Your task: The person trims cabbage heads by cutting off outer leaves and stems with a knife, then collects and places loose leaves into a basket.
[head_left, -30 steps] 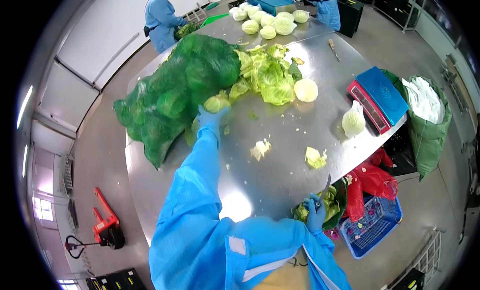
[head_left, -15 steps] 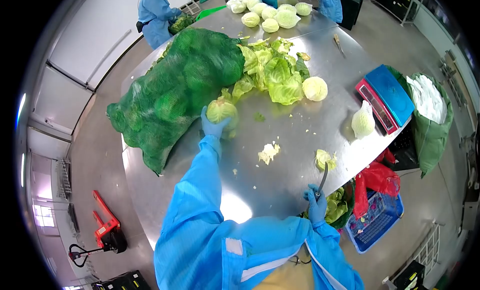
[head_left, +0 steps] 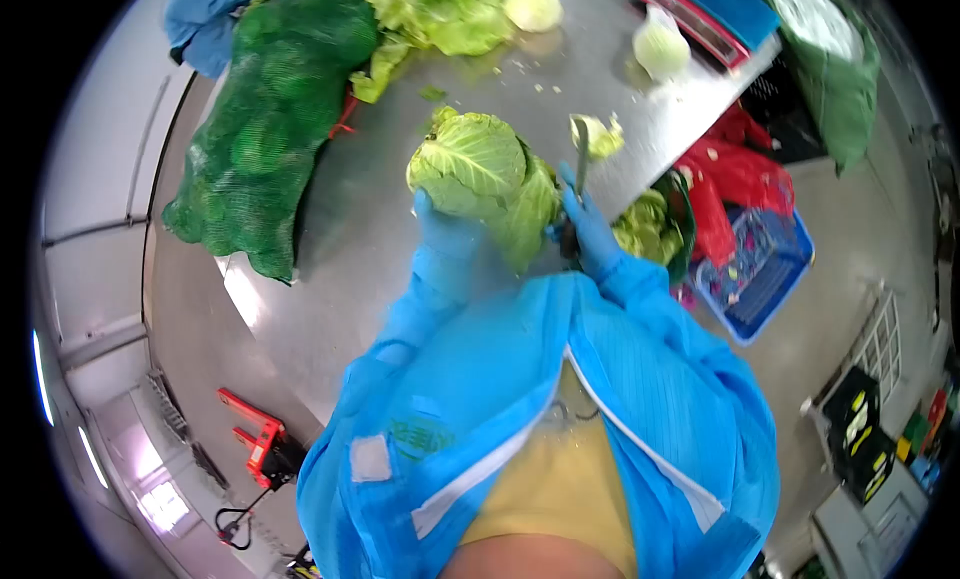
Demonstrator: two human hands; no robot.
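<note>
My left hand (head_left: pixel 447 241), in a blue glove, grips a green cabbage (head_left: pixel 470 159) from its left and underside, over the near part of the steel table. Loose outer leaves droop from the cabbage's right side toward my right hand (head_left: pixel 597 237). That hand, also gloved, is closed around the dark handle of a knife (head_left: pixel 582 154), its blade pointing away from me. Just beyond the blade lies a pale cut cabbage piece (head_left: pixel 602 137). Whether my right fingers touch the hanging leaves, I cannot tell.
A green mesh sack of cabbages (head_left: pixel 275 129) fills the table's left. Loose leaves (head_left: pixel 450 14), a trimmed cabbage (head_left: pixel 533 9), a net-wrapped cabbage (head_left: pixel 661 49) and a scale (head_left: pixel 735 14) sit beyond. At right are red bags (head_left: pixel 745 184) and a blue basket (head_left: pixel 765 279). A co-worker (head_left: pixel 200 29) stands far left.
My left hand has brought the cabbage from beside the mesh sack toward my body and near the knife. The view has tilted downward. My right hand still holds the knife.
</note>
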